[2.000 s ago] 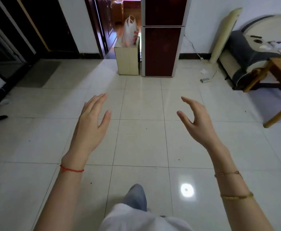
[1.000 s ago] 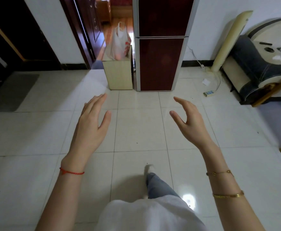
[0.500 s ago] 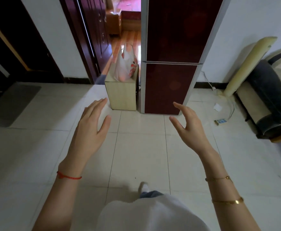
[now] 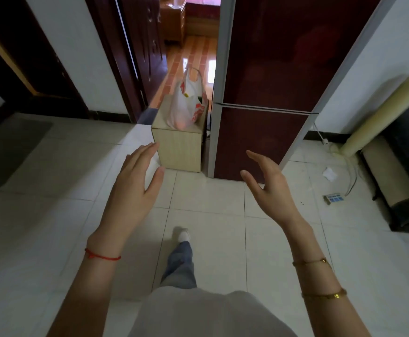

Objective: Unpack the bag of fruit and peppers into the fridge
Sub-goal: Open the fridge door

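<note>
A white plastic bag (image 4: 186,105) with red print stands upright on a small pale wooden cabinet (image 4: 179,149), just left of the dark red two-door fridge (image 4: 266,98). Both fridge doors are closed. Coloured produce shows faintly through the bag. My left hand (image 4: 133,188) is held out in front of me, fingers apart and empty, short of the cabinet's front. My right hand (image 4: 269,188) is also raised and empty, fingers spread, in front of the fridge's lower door and not touching it.
An open doorway (image 4: 186,45) behind the cabinet leads to a room with a wooden floor. A power strip (image 4: 334,198), a cable and a scrap of paper (image 4: 329,173) lie on the white tiles at right, near a rolled mat (image 4: 383,113) and dark furniture. A grey doormat (image 4: 11,149) lies at left.
I have walked forward: the fridge, cabinet and bag are much closer and larger. Both hands stay raised and empty in the same pose.
</note>
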`<control>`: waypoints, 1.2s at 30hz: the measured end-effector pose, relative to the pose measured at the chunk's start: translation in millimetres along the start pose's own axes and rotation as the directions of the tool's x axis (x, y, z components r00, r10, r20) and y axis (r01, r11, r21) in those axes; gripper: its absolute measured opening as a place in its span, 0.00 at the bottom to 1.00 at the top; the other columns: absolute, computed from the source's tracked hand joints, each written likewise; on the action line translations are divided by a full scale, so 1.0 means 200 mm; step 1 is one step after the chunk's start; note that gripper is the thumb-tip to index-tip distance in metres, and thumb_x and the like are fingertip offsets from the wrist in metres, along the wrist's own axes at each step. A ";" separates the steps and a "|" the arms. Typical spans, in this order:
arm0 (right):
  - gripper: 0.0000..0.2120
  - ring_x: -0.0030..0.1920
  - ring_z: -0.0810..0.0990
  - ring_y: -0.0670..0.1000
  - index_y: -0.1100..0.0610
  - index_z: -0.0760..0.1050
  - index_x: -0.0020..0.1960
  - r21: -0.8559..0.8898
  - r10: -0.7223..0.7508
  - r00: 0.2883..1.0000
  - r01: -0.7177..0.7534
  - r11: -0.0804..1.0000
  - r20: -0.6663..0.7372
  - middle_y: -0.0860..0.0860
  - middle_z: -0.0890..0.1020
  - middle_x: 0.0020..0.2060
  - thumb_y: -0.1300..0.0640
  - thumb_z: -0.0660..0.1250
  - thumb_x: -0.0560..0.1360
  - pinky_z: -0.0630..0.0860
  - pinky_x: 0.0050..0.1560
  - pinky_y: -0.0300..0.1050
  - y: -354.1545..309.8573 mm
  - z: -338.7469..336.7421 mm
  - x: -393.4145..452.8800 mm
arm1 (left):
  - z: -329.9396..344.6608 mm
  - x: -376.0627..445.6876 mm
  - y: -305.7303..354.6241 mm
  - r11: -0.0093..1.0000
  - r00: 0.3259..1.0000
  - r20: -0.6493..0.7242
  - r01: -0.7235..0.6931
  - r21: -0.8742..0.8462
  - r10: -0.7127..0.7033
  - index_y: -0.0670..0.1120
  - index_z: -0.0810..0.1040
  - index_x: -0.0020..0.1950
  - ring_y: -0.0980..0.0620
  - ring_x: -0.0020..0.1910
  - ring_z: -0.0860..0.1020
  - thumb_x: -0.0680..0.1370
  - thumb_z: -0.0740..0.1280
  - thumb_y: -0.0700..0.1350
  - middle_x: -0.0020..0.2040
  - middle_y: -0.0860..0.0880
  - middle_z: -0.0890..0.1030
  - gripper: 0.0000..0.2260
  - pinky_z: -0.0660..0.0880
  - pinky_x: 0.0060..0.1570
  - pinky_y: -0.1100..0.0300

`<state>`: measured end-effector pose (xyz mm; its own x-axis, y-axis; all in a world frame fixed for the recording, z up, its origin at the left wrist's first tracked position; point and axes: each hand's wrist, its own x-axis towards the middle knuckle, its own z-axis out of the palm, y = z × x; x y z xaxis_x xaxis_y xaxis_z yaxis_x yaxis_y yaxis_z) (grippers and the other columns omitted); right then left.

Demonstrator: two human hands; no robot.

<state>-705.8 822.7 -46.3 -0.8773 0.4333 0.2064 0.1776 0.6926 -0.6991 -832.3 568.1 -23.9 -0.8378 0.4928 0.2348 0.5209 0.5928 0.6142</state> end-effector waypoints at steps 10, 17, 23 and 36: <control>0.23 0.71 0.68 0.48 0.56 0.68 0.73 -0.038 0.049 0.997 -0.052 0.998 -0.064 0.49 0.74 0.68 0.52 0.65 0.80 0.62 0.68 0.37 -0.01 0.24 0.77 | 0.02 0.85 -0.27 0.996 0.994 0.063 -0.084 -0.015 0.085 0.48 0.65 0.77 0.52 0.75 0.65 0.82 0.60 0.47 0.76 0.49 0.68 0.22 0.61 0.70 0.62; 0.23 0.71 0.68 0.46 0.55 0.68 0.73 -0.036 0.099 0.991 -0.103 0.994 -0.095 0.49 0.74 0.69 0.52 0.65 0.80 0.60 0.66 0.32 -0.04 0.40 1.09 | 0.03 1.25 -0.44 0.989 0.982 0.124 -0.133 -0.061 0.140 0.48 0.66 0.77 0.52 0.74 0.67 0.82 0.59 0.48 0.74 0.49 0.70 0.22 0.65 0.74 0.47; 0.23 0.69 0.66 0.42 0.54 0.66 0.74 -0.055 0.109 0.989 -0.115 0.992 -0.104 0.49 0.73 0.69 0.52 0.64 0.80 0.61 0.67 0.35 -0.04 0.49 1.25 | 0.06 1.46 -0.53 0.988 0.975 0.166 -0.133 -0.077 0.145 0.48 0.65 0.77 0.52 0.74 0.67 0.83 0.58 0.50 0.75 0.50 0.69 0.22 0.66 0.73 0.50; 0.23 0.71 0.68 0.50 0.57 0.68 0.73 -0.148 0.002 0.974 -0.036 0.988 -0.226 0.51 0.74 0.68 0.53 0.65 0.80 0.65 0.72 0.46 -0.02 0.33 1.63 | 0.20 1.82 -0.49 0.955 0.968 0.164 -0.146 -0.258 0.192 0.49 0.65 0.77 0.52 0.73 0.69 0.82 0.60 0.48 0.76 0.48 0.68 0.23 0.71 0.67 0.66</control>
<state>-1022.9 922.6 -21.1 -0.7533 0.5538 0.3548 0.2735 0.7544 -0.5968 -1181.8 714.7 -28.0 -0.6839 0.6950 0.2220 0.5774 0.3295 0.7470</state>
